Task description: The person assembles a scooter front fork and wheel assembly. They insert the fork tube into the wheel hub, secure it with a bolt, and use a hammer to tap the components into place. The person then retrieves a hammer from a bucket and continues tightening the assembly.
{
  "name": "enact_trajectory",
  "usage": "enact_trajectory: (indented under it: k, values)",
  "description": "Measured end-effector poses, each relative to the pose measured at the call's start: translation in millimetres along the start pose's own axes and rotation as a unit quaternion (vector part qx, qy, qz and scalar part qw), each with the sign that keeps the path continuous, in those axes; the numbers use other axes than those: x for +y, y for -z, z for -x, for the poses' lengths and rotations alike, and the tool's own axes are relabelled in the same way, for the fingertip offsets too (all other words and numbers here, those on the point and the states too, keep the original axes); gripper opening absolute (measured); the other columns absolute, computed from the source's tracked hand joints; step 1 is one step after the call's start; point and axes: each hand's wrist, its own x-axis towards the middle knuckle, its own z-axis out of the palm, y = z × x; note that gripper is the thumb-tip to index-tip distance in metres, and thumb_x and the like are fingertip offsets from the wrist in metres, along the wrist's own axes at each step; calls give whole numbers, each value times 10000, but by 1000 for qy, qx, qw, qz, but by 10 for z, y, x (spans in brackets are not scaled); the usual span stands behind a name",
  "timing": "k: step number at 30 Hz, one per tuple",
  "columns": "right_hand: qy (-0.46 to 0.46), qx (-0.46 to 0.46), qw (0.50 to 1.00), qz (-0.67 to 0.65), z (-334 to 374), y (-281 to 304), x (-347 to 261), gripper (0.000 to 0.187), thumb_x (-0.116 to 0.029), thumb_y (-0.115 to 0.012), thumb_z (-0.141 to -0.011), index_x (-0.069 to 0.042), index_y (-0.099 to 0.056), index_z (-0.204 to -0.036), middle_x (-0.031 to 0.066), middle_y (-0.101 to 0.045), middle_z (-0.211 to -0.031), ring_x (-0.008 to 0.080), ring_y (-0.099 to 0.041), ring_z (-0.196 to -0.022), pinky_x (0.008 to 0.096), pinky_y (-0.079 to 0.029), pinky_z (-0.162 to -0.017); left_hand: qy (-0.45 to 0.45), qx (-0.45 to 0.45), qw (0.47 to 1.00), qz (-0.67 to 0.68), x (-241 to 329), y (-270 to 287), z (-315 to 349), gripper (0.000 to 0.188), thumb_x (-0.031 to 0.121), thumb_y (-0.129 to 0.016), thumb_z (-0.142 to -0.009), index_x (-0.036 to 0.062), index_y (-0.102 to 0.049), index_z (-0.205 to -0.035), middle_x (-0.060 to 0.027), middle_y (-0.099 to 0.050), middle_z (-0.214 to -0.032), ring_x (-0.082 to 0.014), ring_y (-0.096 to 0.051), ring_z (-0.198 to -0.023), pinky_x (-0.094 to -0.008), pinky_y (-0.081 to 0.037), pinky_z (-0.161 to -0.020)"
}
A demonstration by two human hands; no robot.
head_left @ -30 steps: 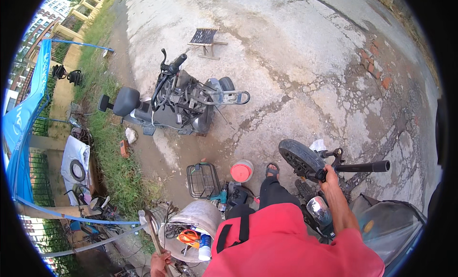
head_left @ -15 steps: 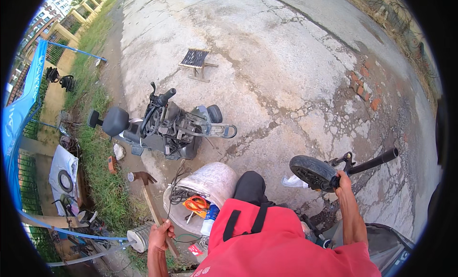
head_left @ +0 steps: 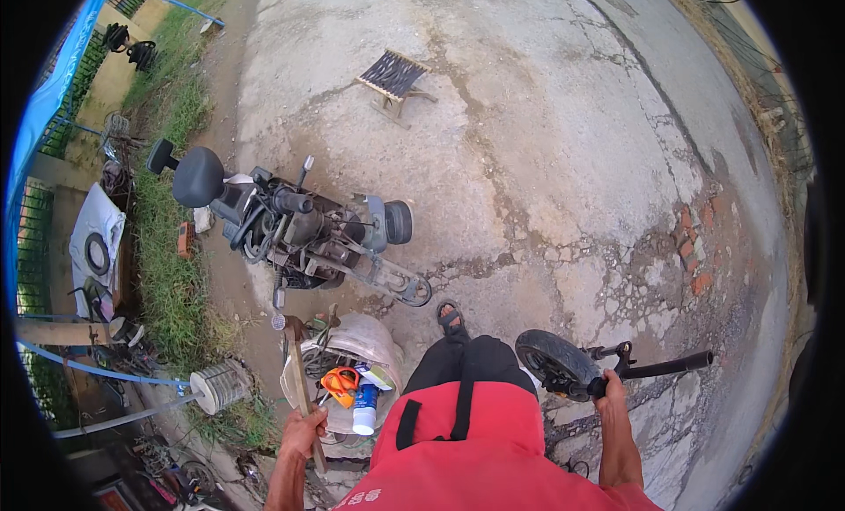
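Observation:
My left hand (head_left: 304, 430) is closed round the wooden handle of a hammer (head_left: 300, 370), whose metal head points up and away from me. Behind the hammer a whitish bucket (head_left: 370, 339) lies tipped over, with cables, an orange-handled tool (head_left: 341, 384) and a blue and white can (head_left: 365, 409) at its mouth. Out to the right, my right hand (head_left: 609, 389) grips a scooter's front fork assembly by the wheel hub area. Its black wheel (head_left: 559, 360) sits left of the hand, and the dark steering tube (head_left: 673, 365) sticks out to the right.
A partly stripped electric scooter (head_left: 308, 225) stands ahead on the left, its front wheel absent. Beyond it is a folding stool (head_left: 394, 75). Broken bricks (head_left: 693, 242) lie on the cracked pavement at right. A round white container (head_left: 220, 386) and a tyre (head_left: 97, 254) are at left.
The view has shifted, and a sandalled foot now shows ahead of me. Both hands still hold the hammer and the fork with wheel, the latter now closer to my body.

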Motion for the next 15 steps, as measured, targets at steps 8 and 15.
enact_trajectory:
  k: [8,15]
  values:
    - [77,-68,987,120,-82,-1392,-1209,112,-121,-712,-849,-85,-611,-880,21,-599,-773,157,-607,-659,329,-503,-566,30,104,991,81,268,-368,626,123,133,-701,-925,43,-623,-895,-28,-597,-716,-115,-533,-563,-285,-462,-518]
    - [189,-154,933,263,-600,-2790,-2119,164,-114,-745,-840,-40,-616,-910,27,-616,-797,142,-596,-708,319,-495,-658,54,171,965,193,110,-1264,1036,147,139,-689,-936,37,-605,-874,-35,-583,-703,-132,-541,-570,-299,-487,-517]
